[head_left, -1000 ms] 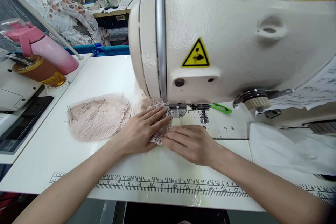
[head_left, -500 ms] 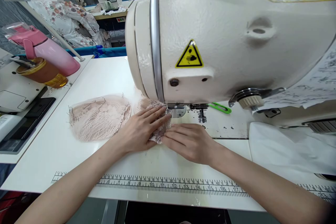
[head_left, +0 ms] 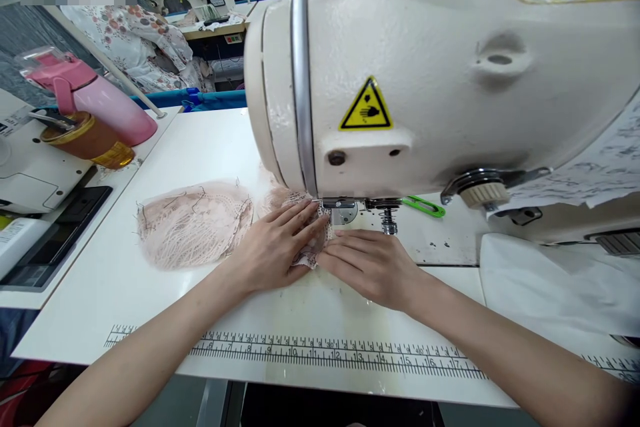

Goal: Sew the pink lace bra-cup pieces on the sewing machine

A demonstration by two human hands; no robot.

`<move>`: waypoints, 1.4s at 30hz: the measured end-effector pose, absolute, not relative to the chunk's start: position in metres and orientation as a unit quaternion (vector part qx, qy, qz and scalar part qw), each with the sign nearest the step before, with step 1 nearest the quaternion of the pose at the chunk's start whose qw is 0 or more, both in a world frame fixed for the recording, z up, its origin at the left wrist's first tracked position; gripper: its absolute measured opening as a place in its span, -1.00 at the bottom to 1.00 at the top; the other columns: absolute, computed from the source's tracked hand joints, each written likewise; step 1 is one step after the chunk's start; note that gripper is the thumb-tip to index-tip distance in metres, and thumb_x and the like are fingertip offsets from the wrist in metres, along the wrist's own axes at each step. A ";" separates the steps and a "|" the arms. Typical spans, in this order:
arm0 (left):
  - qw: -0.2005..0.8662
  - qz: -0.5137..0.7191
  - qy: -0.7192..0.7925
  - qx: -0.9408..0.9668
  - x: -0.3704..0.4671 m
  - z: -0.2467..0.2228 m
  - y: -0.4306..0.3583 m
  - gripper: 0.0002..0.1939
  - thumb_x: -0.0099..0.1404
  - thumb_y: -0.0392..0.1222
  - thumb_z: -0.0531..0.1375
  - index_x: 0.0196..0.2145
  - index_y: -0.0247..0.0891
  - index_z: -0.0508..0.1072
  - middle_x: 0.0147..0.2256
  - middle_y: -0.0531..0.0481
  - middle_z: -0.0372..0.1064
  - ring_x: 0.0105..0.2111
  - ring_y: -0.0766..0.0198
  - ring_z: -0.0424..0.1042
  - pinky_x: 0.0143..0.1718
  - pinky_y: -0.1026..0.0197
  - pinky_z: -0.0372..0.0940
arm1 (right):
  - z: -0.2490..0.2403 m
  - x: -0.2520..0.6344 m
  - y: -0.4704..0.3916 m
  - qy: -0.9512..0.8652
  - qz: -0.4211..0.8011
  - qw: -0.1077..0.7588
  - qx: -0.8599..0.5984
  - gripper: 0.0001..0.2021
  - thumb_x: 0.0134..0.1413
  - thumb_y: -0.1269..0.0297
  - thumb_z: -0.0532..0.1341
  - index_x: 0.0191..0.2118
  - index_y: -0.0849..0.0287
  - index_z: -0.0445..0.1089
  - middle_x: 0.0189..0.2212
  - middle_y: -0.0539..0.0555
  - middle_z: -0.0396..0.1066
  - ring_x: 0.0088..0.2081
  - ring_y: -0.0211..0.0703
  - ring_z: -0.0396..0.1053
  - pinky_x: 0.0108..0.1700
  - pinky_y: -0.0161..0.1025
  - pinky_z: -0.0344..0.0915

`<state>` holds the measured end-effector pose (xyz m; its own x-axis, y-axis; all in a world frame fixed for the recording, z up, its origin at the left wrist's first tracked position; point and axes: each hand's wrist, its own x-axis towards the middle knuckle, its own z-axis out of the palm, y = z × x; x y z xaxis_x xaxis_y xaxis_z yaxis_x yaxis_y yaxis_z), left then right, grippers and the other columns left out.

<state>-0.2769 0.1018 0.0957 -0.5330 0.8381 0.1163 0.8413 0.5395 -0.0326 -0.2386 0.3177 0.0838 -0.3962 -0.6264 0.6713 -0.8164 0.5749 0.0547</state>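
Note:
Pink lace fabric (head_left: 311, 248) lies under the head of a white sewing machine (head_left: 430, 87), partly covered by my hands. My left hand (head_left: 277, 240) rests flat on the lace with its fingers extended toward the needle area. At the lace's right edge, my right hand (head_left: 373, 265) has its fingers pressed together, the fingertips gripping the edge. Another pink lace piece (head_left: 193, 227), with loose dark threads, lies on the table left of my left hand. The needle itself is hidden behind the machine head.
A printed ruler (head_left: 300, 353) runs along the table's front. Green snips (head_left: 424, 206) lie behind the machine's needle area. White cloth (head_left: 555, 280) is at right. A pink bottle (head_left: 113, 110), brown cup (head_left: 90, 140) and black phone-like device (head_left: 55, 233) stand left. A person in floral clothing (head_left: 135, 47) sits beyond.
The whole view has shifted slightly, so things appear a little further right. My right hand's fingers have moved slightly forward along the lace edge; my left hand stays on the lace.

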 end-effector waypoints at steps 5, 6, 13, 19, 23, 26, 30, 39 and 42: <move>0.075 -0.007 -0.875 -0.478 -0.275 0.095 0.103 -0.37 0.34 -0.03 0.06 0.29 -0.35 0.15 0.25 -0.28 0.16 0.25 -0.06 0.17 0.20 -0.08 0.20 | 0.085 -0.240 0.323 -0.842 0.103 0.311 0.429 -0.75 0.21 0.58 0.09 -0.30 0.16 0.46 -0.42 -0.09 0.53 -0.40 -0.36 0.42 -0.25 -0.36 0.38; 0.083 -0.006 -0.874 -0.479 -0.274 0.095 0.104 -0.38 0.34 -0.04 0.06 0.29 -0.36 0.17 0.24 -0.29 0.17 0.25 -0.06 0.18 0.20 -0.08 0.21 | 0.085 -0.241 0.324 -0.844 0.098 0.310 0.426 -0.74 0.21 0.59 0.08 -0.31 0.16 0.46 -0.42 -0.10 0.52 -0.40 -0.37 0.42 -0.26 -0.37 0.37; 0.108 -0.002 -0.867 -0.486 -0.273 0.093 0.105 -0.41 0.34 -0.06 0.05 0.26 -0.38 0.21 0.20 -0.33 0.22 0.23 -0.05 0.22 0.17 -0.07 0.24 | 0.086 -0.241 0.327 -0.856 0.080 0.327 0.393 -0.74 0.18 0.61 0.08 -0.34 0.16 0.45 -0.43 -0.12 0.50 -0.40 -0.40 0.39 -0.43 -0.37 0.20; 0.096 0.000 -0.873 -0.479 -0.273 0.093 0.106 -0.41 0.34 -0.07 0.04 0.27 -0.32 0.19 0.22 -0.31 0.20 0.25 -0.06 0.18 0.18 -0.08 0.23 | 0.089 -0.239 0.329 -0.864 0.068 0.328 0.376 -0.72 0.21 0.59 0.06 -0.34 0.15 0.45 -0.40 -0.11 0.53 -0.33 -0.35 0.42 -0.50 -0.30 0.02; 0.085 0.002 -0.878 -0.472 -0.272 0.092 0.106 -0.40 0.35 -0.07 0.04 0.30 -0.28 0.15 0.24 -0.30 0.16 0.28 -0.08 0.12 0.20 -0.10 0.20 | 0.091 -0.240 0.331 -0.872 0.052 0.326 0.362 -0.71 0.21 0.60 0.05 -0.35 0.13 0.43 -0.38 -0.11 0.54 -0.23 -0.31 0.44 -0.45 -0.30 0.05; 0.089 0.002 -0.875 -0.475 -0.272 0.092 0.107 -0.40 0.36 -0.07 0.05 0.31 -0.26 0.14 0.24 -0.30 0.17 0.28 -0.08 0.11 0.19 -0.11 0.21 | 0.089 -0.241 0.332 -0.870 0.050 0.331 0.361 -0.74 0.20 0.59 0.08 -0.33 0.13 0.43 -0.36 -0.11 0.54 -0.30 -0.33 0.44 -0.42 -0.30 0.10; 0.138 -0.018 -0.860 -0.490 -0.272 0.091 0.107 -0.51 0.39 -0.13 0.04 0.23 -0.28 0.27 0.20 -0.25 0.24 0.23 -0.03 0.22 0.18 -0.07 0.25 | 0.088 -0.243 0.334 -0.872 0.053 0.324 0.363 -0.78 0.19 0.56 0.13 -0.28 0.12 0.45 -0.32 -0.08 0.55 -0.33 -0.30 0.45 -0.39 -0.29 0.17; 0.178 -0.065 -0.817 -0.545 -0.276 0.092 0.098 -0.63 0.35 -0.31 0.06 0.06 -0.49 0.41 0.05 -0.19 0.42 0.10 0.12 0.40 0.15 0.07 0.34 | 0.085 -0.243 0.329 -0.851 0.099 0.300 0.419 -0.69 0.21 0.64 0.04 -0.24 0.15 0.46 -0.24 -0.07 0.57 -0.22 -0.34 0.49 0.01 -0.25 0.40; 0.177 -0.075 -0.820 -0.539 -0.279 0.092 0.095 -0.64 0.34 -0.31 0.06 0.04 -0.45 0.44 0.04 -0.18 0.43 0.09 0.14 0.41 0.16 0.07 0.33 | 0.082 -0.244 0.325 -0.851 0.108 0.296 0.420 -0.71 0.19 0.63 0.08 -0.24 0.16 0.47 -0.23 -0.06 0.57 -0.18 -0.35 0.49 0.09 -0.23 0.39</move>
<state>-0.2785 0.0953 0.0924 -0.3562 0.8581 0.3699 0.9107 0.4074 -0.0682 -0.2437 0.3246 0.0819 -0.4717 -0.6512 0.5946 -0.7790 0.6237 0.0650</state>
